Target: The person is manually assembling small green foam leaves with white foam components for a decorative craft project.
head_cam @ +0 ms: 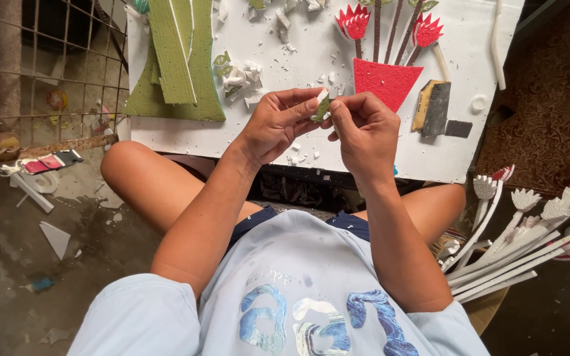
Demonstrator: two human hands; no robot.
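Only the head view here, looking straight down at someone sitting with knees spread and a white counter (186, 135) pulled in over the lap, so both hands work right above its near edge. The left hand (273, 125) and right hand (363, 132) meet in the middle, and between them is a small green-and-white leaf piece (322, 107). It's lifted off the counter, pinched at the fingertips on both sides: left thumb and forefinger clamp it from the left, the right fingers (339, 113) close on it from the right. Held up close like that it looks like fiddly peeling or trimming work, the kind you can't do flat on a surface, though I can't tell exactly what the fingertips are doing to it. The rest is laid out within easy reach. Far left on the counter sit big green foam sheets (176, 62), stacked loosely, with a little heap of white and green scraps (239, 76) just beside them, probably offcuts dropped where they fall. Far right of the hands is a red foam pot shape (386, 82) with brown stems and red flowers (354, 23) rising from it, lying flat so the pieces stay in place. Just right of that lies a dark sanding block (434, 109). Off the counter at the near right, a bundle of white foam flowers on sticks (522, 231) leans out of a container, well apart from the hands. The floor on the left has scattered white bits.
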